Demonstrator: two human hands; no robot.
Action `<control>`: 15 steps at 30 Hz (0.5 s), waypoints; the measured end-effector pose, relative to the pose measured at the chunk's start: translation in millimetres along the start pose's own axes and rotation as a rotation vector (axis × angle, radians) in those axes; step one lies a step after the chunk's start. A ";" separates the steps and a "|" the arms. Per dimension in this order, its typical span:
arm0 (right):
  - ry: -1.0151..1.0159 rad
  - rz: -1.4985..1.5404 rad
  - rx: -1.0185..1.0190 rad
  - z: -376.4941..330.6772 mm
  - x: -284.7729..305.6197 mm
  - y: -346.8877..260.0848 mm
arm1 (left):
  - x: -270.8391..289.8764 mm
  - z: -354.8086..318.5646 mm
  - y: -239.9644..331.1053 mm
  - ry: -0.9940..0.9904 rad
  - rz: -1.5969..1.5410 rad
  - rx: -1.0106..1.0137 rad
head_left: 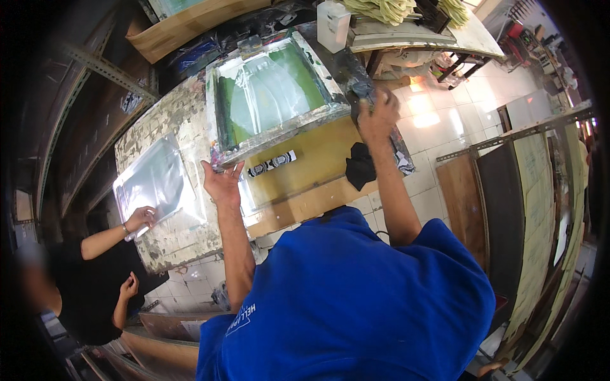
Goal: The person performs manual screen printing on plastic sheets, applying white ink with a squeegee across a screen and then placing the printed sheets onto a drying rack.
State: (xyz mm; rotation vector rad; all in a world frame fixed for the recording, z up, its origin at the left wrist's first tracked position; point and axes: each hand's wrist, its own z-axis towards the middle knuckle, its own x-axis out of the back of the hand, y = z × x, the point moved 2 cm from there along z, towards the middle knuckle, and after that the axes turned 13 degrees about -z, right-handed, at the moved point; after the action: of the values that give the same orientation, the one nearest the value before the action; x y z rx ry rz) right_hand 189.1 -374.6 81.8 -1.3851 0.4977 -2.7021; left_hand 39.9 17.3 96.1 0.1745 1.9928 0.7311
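A screen printing frame [279,131] with a green mesh and a pale shape in its middle is raised at the near side over a yellowish board [318,159]. My left hand [222,184] is at its near left corner, fingers hooked under the edge. On the board below lies a strip with a black-and-white pattern [272,164]. At the right edge of the table, my right hand [380,115] is closed around a dark crumpled rag [362,86]; its fingertips are partly hidden. Nearer me, a black cloth [361,166] lies on the board.
At the left, a co-worker's hand [141,218] rests on a clear plastic sheet [155,181] on the paint-stained table [184,117]. A white container [333,26] stands behind the frame. Shelving [108,70] lines the left; upright boards [502,197] stand at the right.
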 end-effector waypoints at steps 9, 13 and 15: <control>-0.561 0.349 0.013 -39.8 -52.9 49.2 | 30.5 4.9 -33.4 0.174 0.004 0.013; -0.641 0.436 -0.124 -41.1 -42.8 36.5 | 53.6 11.8 -49.4 0.258 -0.079 -0.006; -0.638 0.406 -0.104 -39.8 -52.2 54.1 | 53.8 9.5 -55.7 0.252 -0.065 -0.038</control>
State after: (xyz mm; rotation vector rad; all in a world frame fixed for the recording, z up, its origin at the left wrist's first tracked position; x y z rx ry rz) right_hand 183.4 -405.0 2.5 -1.8154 0.7522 -1.8146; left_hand 29.6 -1.8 21.2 -0.0059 2.2098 0.7796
